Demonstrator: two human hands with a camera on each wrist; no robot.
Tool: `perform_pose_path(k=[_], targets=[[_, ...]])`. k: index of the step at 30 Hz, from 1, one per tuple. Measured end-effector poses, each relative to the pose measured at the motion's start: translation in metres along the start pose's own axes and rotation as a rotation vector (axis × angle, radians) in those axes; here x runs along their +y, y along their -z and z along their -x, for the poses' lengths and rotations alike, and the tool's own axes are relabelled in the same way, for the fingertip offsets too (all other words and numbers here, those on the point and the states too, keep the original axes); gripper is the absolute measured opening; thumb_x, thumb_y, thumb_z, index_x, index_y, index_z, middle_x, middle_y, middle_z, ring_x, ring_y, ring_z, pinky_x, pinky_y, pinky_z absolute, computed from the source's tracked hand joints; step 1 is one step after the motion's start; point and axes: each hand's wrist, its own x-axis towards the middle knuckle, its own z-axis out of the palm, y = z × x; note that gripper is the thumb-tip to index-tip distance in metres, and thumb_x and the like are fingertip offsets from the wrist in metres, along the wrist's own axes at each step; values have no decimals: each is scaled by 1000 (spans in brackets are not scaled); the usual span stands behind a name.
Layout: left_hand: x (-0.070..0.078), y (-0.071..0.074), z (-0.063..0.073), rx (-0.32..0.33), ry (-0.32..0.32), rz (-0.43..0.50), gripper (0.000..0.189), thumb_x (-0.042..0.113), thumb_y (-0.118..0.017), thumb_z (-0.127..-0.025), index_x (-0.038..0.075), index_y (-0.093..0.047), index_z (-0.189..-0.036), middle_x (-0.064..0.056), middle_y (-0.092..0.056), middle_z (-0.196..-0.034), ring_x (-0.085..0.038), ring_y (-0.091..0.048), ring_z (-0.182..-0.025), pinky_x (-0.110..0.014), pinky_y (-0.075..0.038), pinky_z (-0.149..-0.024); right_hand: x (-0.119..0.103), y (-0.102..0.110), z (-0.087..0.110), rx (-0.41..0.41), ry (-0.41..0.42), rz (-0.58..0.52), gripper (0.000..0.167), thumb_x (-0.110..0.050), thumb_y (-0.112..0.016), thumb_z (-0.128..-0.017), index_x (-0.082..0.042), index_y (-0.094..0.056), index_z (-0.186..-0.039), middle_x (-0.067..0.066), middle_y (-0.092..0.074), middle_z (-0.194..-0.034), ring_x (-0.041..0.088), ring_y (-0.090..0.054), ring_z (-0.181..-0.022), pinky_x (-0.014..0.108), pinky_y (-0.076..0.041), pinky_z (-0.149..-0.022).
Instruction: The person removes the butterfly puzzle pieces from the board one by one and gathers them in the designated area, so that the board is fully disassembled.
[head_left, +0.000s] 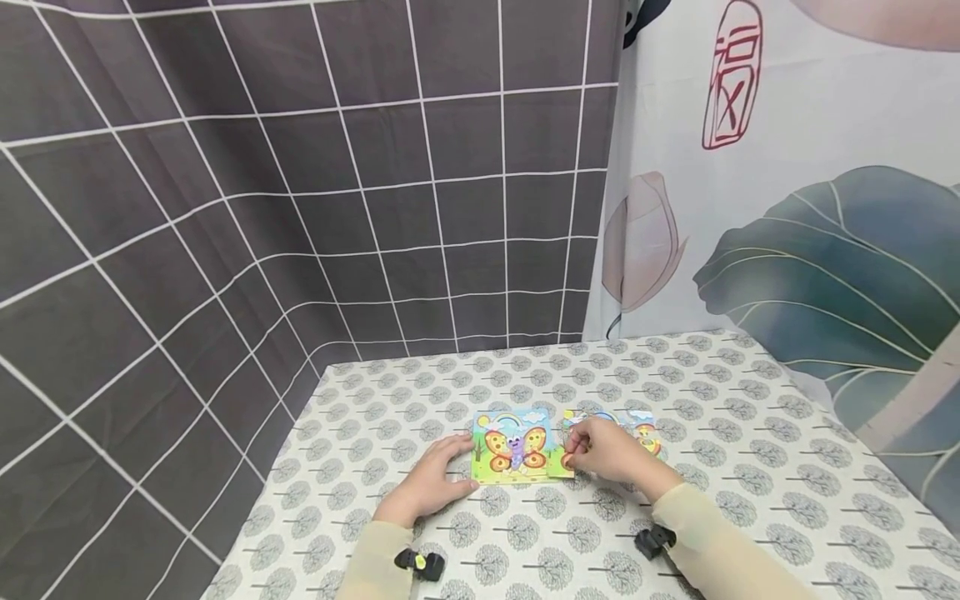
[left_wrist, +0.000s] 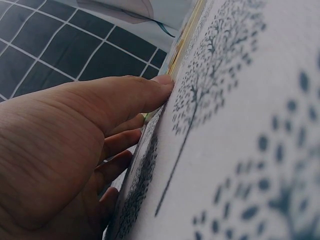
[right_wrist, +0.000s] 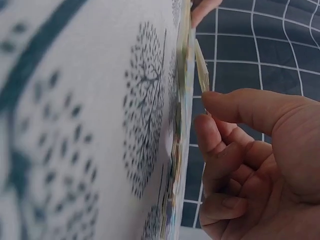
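A butterfly jigsaw puzzle lies flat on the patterned cloth, its picture showing a purple body and orange wings. At its left edge rests my left hand, thumb and fingers spread and the thumb tip at the near corner. My right hand pinches a puzzle piece between thumb and forefinger, tilted up over the puzzle's lower right corner. Beneath and behind the right hand lies a second butterfly picture, partly hidden by the hand.
The table is covered with a tree-print cloth. A dark checked curtain hangs along the back and left sides. At the right hangs a pale curtain with lotus drawings. Both wrists wear small black devices.
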Motion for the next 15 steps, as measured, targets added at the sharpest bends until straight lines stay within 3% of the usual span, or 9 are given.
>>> perform_pose_path(k=[15], targets=[[-2, 0, -1, 4, -19, -4, 68, 32, -81, -89, 11, -57, -149, -1, -45, -162, -32, -35, -152, -58, -27, -125, 16, 6, 22, -59, 36, -2, 21, -9, -88, -77, -16, -69, -81, -4, -63, -71, 15, -59, -65, 28, -52, -59]])
